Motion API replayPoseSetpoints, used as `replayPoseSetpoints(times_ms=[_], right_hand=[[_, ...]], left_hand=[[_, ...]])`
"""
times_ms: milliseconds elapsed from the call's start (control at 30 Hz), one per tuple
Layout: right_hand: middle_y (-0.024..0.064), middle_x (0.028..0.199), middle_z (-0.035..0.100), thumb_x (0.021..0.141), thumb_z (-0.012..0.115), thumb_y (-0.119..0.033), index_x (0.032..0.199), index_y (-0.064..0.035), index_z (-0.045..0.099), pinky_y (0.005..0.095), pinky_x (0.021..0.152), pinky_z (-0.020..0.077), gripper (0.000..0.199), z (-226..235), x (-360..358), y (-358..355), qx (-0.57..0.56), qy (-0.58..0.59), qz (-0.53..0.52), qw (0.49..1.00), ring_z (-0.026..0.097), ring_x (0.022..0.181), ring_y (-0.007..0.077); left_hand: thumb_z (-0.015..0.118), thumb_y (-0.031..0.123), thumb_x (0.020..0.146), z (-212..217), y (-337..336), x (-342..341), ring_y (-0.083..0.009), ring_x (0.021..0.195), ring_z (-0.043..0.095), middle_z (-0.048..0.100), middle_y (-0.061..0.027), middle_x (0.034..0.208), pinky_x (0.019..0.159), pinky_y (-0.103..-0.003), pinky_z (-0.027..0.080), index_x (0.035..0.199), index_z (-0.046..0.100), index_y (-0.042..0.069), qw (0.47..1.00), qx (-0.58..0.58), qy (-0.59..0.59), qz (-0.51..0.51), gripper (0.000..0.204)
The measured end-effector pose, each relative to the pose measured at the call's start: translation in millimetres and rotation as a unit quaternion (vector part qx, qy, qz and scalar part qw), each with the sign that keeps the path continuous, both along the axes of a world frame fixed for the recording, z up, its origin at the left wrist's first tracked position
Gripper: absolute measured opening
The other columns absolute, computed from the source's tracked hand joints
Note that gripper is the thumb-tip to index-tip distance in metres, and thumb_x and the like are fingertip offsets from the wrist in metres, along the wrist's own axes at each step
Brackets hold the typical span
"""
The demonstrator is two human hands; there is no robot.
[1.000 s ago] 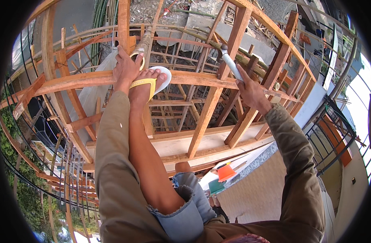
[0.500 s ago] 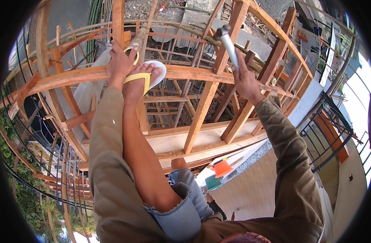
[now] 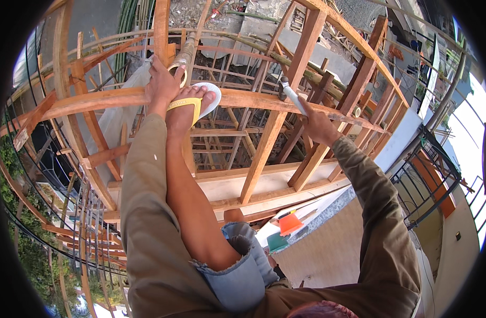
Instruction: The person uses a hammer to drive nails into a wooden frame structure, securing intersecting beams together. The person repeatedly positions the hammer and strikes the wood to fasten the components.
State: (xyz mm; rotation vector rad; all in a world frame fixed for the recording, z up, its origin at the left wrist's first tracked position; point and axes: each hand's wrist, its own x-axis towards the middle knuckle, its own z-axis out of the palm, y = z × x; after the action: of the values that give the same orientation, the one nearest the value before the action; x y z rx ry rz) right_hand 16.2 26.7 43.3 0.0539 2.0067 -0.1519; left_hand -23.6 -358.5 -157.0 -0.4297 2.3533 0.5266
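My right hand [image 3: 321,126] is closed round the pale handle of a hammer [image 3: 294,98]. The hammer's dark head is at the long wooden beam [image 3: 243,98], where a slanted wooden stud [image 3: 306,42] meets it; whether they touch is hard to tell. My left hand [image 3: 162,87] grips the foot of an upright wooden post [image 3: 161,26] at the same beam. Its thumb lies by the open end of a bamboo pole [image 3: 180,71]. Right beside that hand, my foot in a white sandal with a yellow strap [image 3: 195,106] rests on the beam.
Wooden framing and bamboo scaffolding surround me, with a deep drop between the members down to rubble [image 3: 243,29]. Lower down are a plywood sheet [image 3: 322,244], an orange piece [image 3: 290,224] and a green piece [image 3: 277,242]. Black metal railing [image 3: 428,175] stands at the right.
My right hand has swung the hammer down and left, from raised above the beam to its head at the beam. My left hand keeps its hold on the post.
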Motion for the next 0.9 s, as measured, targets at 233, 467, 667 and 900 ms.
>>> replayPoseSetpoints(times_ms=[233,467,667,900], right_hand=[[0.0291,0.103,0.063,0.105,0.055,-0.021,0.16,-0.0117,0.029,0.047,0.072,0.0546,0.062,44,-111,-11,-0.105,0.418,-0.127,0.893,0.07,0.087,0.0362],[0.0309,0.124,0.064,0.103,0.055,-0.019,0.163,-0.0128,0.026,0.0496,0.093,0.0525,0.067,11,-27,-6,-0.071,0.063,-0.068,0.993,0.071,0.102,0.0385],[0.0199,0.088,0.07,0.107,0.048,-0.022,0.163,-0.0104,0.02,0.0427,0.06,0.0595,0.063,27,-76,-17,-0.089,0.377,-0.206,0.899,0.07,0.066,0.0278],[0.0316,0.116,0.069,0.105,0.051,-0.022,0.162,-0.0088,0.024,0.0527,0.089,0.0552,0.064,-2,2,9,-0.055,0.156,-0.105,0.981,0.07,0.103,0.0452]], left_hand=[[0.06,0.066,0.092,-2,1,0,-0.0484,0.122,0.06,0.043,-0.032,0.147,0.101,-0.056,0.049,0.16,0.01,0.001,1.0,-0.006,0.006,-0.004,0.106],[0.059,0.065,0.093,5,0,-3,-0.0474,0.124,0.059,0.043,-0.0321,0.148,0.102,-0.055,0.048,0.16,0.011,0.002,1.0,-0.015,0.008,-0.002,0.104],[0.06,0.066,0.092,3,-1,0,-0.0486,0.122,0.06,0.042,-0.0307,0.149,0.1,-0.054,0.05,0.161,0.011,0.003,1.0,0.0,-0.001,0.001,0.106],[0.06,0.065,0.092,2,3,-3,-0.048,0.121,0.06,0.046,-0.0325,0.145,0.099,-0.054,0.05,0.159,0.012,-0.002,0.999,-0.01,0.029,-0.015,0.106]])
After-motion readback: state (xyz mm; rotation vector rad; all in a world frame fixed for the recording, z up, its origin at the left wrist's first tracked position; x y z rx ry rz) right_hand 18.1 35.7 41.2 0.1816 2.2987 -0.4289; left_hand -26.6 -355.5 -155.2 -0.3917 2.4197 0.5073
